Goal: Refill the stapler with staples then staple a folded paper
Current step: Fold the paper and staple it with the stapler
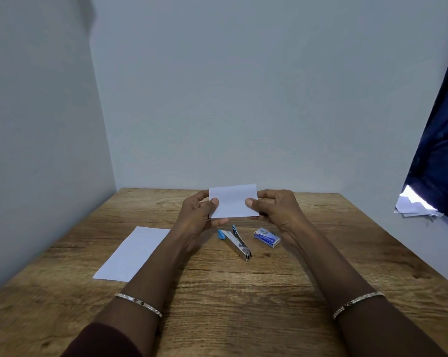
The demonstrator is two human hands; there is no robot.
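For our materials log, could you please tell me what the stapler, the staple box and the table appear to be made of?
Stapler: shiny silver metal body, judging by its glints, with matte blue ends, probably plastic. Staple box: likely printed blue card, from its flat faces. Table: matte wood or wood-look laminate; grain and knots show, which is unclear.

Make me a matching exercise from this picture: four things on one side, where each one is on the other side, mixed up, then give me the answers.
Things
1. folded paper
2. stapler
3. staple box
4. flat sheet

Places
A. on the table, farthest right of the four
B. flat on the table, farthest left of the four
C. pinched between the left hand and the right hand, above the table
D. lying on the table, just below the hands

Pairs: 1-C, 2-D, 3-A, 4-B
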